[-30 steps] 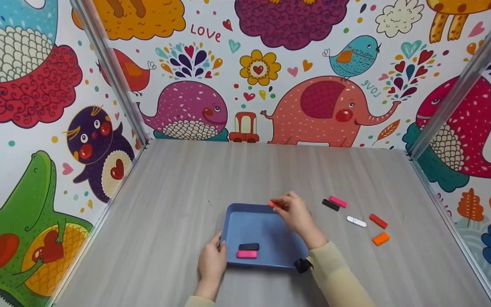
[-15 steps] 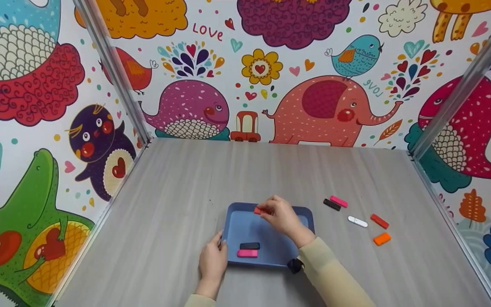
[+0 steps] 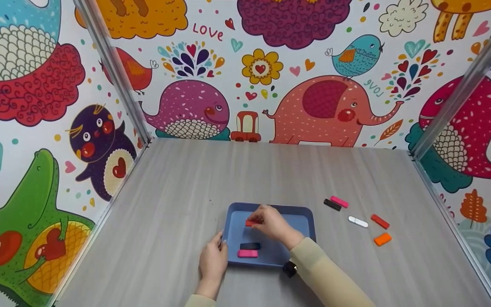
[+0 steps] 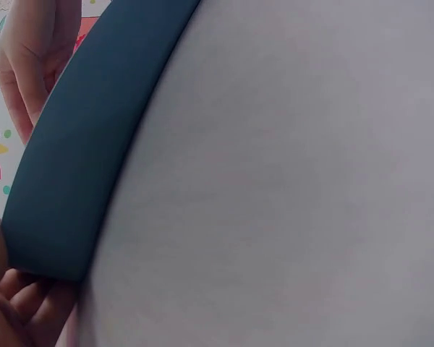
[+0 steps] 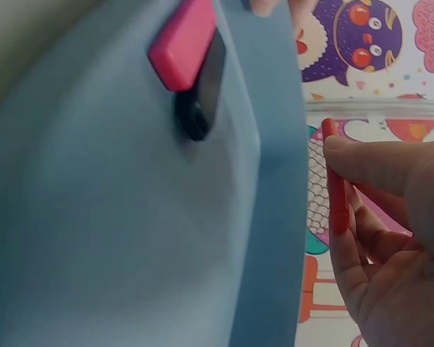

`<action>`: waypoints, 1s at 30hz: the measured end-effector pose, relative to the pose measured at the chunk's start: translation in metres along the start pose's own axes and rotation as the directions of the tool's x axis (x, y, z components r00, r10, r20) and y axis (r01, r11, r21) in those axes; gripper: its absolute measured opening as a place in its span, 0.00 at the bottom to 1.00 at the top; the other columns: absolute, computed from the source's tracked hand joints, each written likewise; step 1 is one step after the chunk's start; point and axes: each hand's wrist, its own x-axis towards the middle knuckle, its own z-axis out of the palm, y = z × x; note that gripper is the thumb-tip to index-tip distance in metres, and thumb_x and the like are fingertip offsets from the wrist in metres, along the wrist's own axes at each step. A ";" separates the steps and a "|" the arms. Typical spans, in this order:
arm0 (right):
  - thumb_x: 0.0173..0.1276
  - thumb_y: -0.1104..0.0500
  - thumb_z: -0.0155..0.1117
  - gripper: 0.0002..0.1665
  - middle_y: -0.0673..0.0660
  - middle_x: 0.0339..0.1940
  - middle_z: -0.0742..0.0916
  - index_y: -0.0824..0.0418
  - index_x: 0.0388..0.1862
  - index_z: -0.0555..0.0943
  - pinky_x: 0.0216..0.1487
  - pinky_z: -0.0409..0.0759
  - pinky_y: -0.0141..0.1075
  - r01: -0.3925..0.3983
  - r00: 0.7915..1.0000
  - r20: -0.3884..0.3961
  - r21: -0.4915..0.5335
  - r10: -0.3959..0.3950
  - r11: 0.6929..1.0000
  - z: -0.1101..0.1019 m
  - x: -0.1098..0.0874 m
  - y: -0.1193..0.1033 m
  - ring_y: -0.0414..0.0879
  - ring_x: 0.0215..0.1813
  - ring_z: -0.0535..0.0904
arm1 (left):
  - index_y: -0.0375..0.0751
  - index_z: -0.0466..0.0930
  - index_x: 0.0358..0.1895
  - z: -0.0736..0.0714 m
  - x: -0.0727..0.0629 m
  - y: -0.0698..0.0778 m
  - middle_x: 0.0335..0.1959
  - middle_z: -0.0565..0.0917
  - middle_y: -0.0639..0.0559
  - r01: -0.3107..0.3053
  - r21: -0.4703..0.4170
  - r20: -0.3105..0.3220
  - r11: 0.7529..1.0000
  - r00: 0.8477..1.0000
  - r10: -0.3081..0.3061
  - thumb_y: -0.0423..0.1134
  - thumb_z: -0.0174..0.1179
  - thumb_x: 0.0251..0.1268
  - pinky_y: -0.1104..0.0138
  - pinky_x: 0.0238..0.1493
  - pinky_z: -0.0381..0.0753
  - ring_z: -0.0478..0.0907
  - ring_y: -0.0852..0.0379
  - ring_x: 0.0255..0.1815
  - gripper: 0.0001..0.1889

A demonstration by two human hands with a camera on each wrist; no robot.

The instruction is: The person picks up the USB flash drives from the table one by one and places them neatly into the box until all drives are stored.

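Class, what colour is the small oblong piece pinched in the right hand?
Red; the small oblong piece shows best in the right wrist view.

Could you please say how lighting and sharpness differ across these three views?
Head view: mostly sharp, a soft shadow beneath the right hand in the blue tray; left wrist view: dim, tabletop soft and low in contrast; right wrist view: tray floor hazy, the red stick clearer.

The left grip (image 3: 212,259) is nearer to the left edge of the desk (image 3: 177,183), its fingers curled. The right grip (image 3: 272,224) is closer to the far edge, thumb and fingers pinching, its forearm (image 3: 324,268) slanting.
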 end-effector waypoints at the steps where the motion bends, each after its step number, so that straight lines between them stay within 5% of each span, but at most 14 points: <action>1: 0.66 0.65 0.73 0.10 0.57 0.40 0.86 0.62 0.46 0.91 0.47 0.85 0.40 0.003 1.000 0.011 -0.003 -0.003 1.000 0.002 0.000 0.001 0.49 0.43 0.82 | 0.36 0.85 0.60 0.000 0.000 0.000 0.54 0.89 0.37 -0.002 0.000 -0.001 1.000 1.000 0.002 0.30 0.63 0.68 0.51 0.41 0.86 0.89 0.46 0.46 0.18; 9: 0.61 0.69 0.75 0.09 0.59 0.37 0.88 0.64 0.41 0.91 0.45 0.83 0.38 0.034 0.996 0.083 -0.017 -0.033 0.999 0.015 0.004 0.005 0.48 0.41 0.83 | 0.36 0.85 0.60 0.001 0.000 -0.002 0.53 0.89 0.37 -0.012 0.009 -0.005 1.000 1.000 0.012 0.31 0.63 0.67 0.50 0.39 0.85 0.89 0.43 0.44 0.18; 15: 0.61 0.69 0.74 0.09 0.57 0.37 0.89 0.64 0.42 0.91 0.43 0.84 0.36 -0.024 0.988 0.150 -0.013 0.025 1.000 0.022 0.007 0.004 0.43 0.39 0.82 | 0.36 0.85 0.59 0.001 0.001 -0.001 0.52 0.89 0.37 -0.009 0.017 -0.010 1.000 1.000 0.009 0.31 0.63 0.67 0.48 0.42 0.85 0.89 0.40 0.47 0.18; 30: 0.59 0.68 0.75 0.09 0.56 0.34 0.90 0.63 0.40 0.90 0.40 0.82 0.34 -0.049 0.985 0.164 -0.017 0.051 0.999 0.033 0.006 0.006 0.40 0.36 0.80 | 0.36 0.85 0.60 0.000 0.001 -0.001 0.53 0.89 0.37 -0.004 0.017 0.001 1.000 1.000 0.004 0.31 0.63 0.68 0.48 0.42 0.85 0.89 0.42 0.46 0.18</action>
